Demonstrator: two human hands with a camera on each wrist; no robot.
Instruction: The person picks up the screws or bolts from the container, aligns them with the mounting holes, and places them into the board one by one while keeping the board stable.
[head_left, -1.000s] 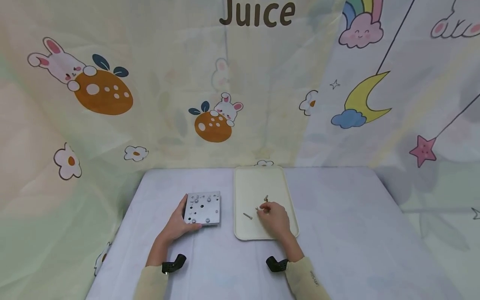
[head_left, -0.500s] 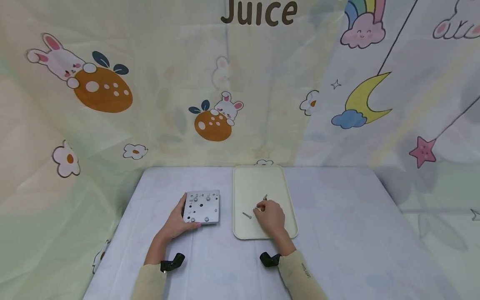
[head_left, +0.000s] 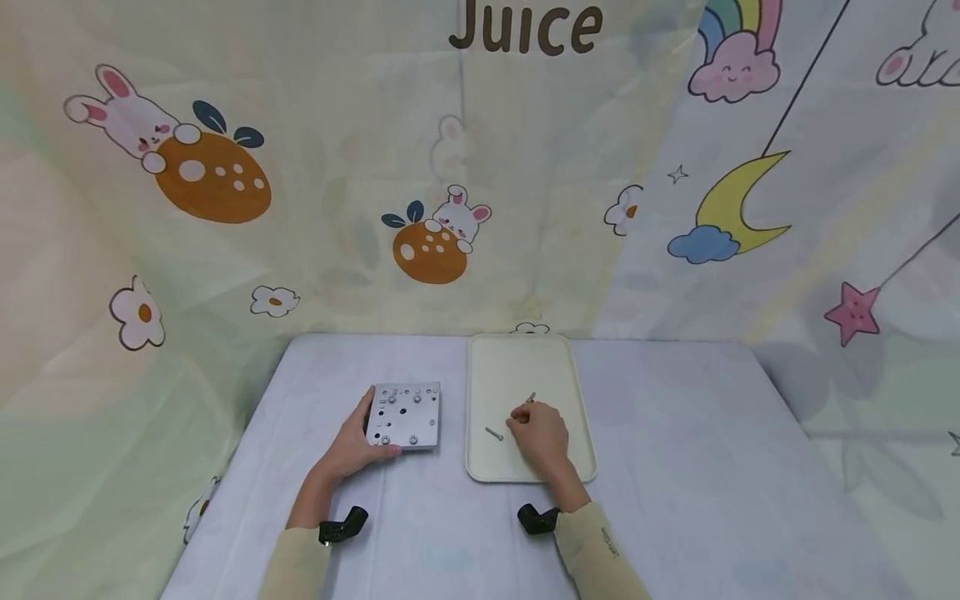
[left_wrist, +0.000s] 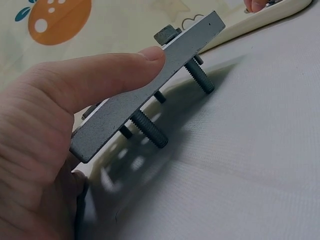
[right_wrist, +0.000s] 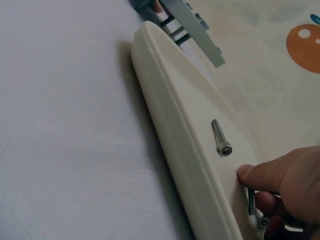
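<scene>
My left hand (head_left: 352, 444) grips a square grey metal plate (head_left: 405, 417) by its left and near edges, thumb along the near side. The plate has several holes and socket-head bolts in its top; in the left wrist view a threaded bolt (left_wrist: 149, 129) sticks out below it, close over the cloth. My right hand (head_left: 542, 435) is over the cream tray (head_left: 517, 358), thumb and fingers pinching a screw (right_wrist: 251, 201). Right by those fingers shows another screw's head (right_wrist: 263, 221). A loose socket-head screw (head_left: 494, 434) lies left of the hand, and a further screw (head_left: 532, 397) lies beyond it.
A white cloth (head_left: 667, 433) covers the table, and a printed fabric backdrop (head_left: 330, 208) rises behind it. The tray's raised rim (right_wrist: 170, 115) runs between plate and screws. Each wrist carries a black camera mount (head_left: 344, 526).
My right hand has shifted slightly left and its fingers have closed in, covering the small screw end seen before. The left hand and plate stay put.
</scene>
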